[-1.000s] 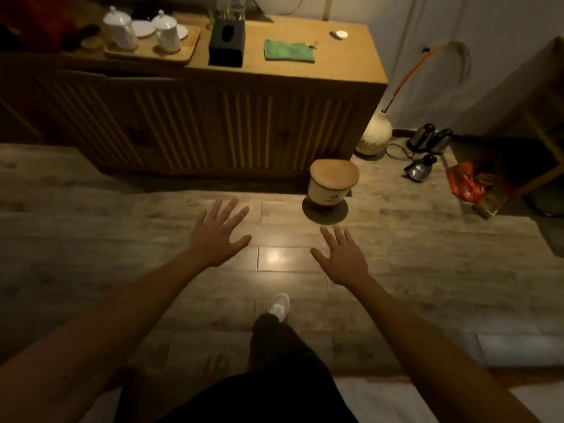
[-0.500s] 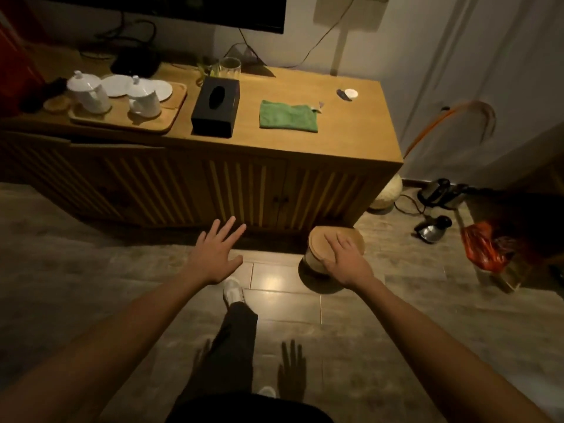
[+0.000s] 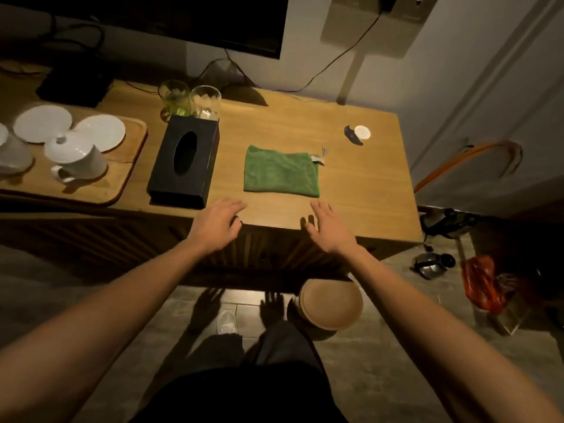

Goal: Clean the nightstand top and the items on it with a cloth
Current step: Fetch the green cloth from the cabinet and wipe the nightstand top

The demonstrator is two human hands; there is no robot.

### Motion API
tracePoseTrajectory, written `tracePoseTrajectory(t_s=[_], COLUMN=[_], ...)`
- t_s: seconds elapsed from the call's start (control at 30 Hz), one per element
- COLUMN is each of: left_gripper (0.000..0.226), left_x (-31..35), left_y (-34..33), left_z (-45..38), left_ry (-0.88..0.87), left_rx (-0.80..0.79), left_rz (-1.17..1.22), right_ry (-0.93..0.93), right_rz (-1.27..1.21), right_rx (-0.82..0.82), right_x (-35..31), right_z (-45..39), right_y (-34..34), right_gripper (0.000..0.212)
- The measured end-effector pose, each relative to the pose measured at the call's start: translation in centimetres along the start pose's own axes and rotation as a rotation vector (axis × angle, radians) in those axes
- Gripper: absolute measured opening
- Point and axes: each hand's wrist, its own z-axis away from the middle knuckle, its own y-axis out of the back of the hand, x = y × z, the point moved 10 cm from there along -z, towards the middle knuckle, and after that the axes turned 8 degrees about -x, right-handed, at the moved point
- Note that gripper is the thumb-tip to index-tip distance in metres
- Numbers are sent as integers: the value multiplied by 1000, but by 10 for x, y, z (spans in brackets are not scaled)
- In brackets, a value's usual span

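Observation:
A folded green cloth lies flat on the wooden nightstand top. My left hand hovers at the front edge, below and left of the cloth, fingers apart, holding nothing. My right hand hovers at the same edge, below and right of the cloth, also empty with fingers spread. Left of the cloth stands a black tissue box. Behind it are two glasses. A wooden tray at the left holds a white lidded cup and white saucers.
A small white disc with a dark object lies at the top's back right. A round bin with a wooden lid stands on the floor by my right leg. Kettles and a red bag crowd the floor at right. A dark screen hangs above.
I have stepped closer to the nightstand. Both hands moved up from over the floor and the bin to the front edge of the top, near the cloth.

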Motion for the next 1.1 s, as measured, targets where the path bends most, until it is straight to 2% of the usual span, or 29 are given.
tracePoseTrajectory(t_s=[0.13, 0.33, 0.47, 0.6, 0.67, 0.73, 0.93, 1.1], left_gripper=[52, 80, 73, 52, 55, 54, 43, 44], left_x=[6, 2, -4, 14, 17, 16, 15, 12], left_y=[-5, -38, -64, -38, -39, -34, -40, -25], left_z=[-69, -143, -165, -175, -176, -179, -195, -197], left_ry=[-29, 7, 65, -60, -103, -72, 80, 2], left_rx=[-99, -286, -453, -172, -134, -87, -166, -174], left_rz=[-63, -196, -240, -408, -424, -414, -394, -343], right_ry=[75, 350, 454, 564, 606, 628, 632, 671], right_rz=[103, 411, 413, 436, 471, 484, 480, 559], right_rx=[-32, -128, -211, -167, -144, -129, -119, -151], right_x=[2, -4, 8, 12, 11, 6, 2, 4], right_z=[-69, -152, -170, -176, -179, -181, -184, -185], right_y=[21, 14, -2, -1, 2, 4, 6, 4], right_gripper=[70, 77, 72, 65, 63, 63, 65, 61])
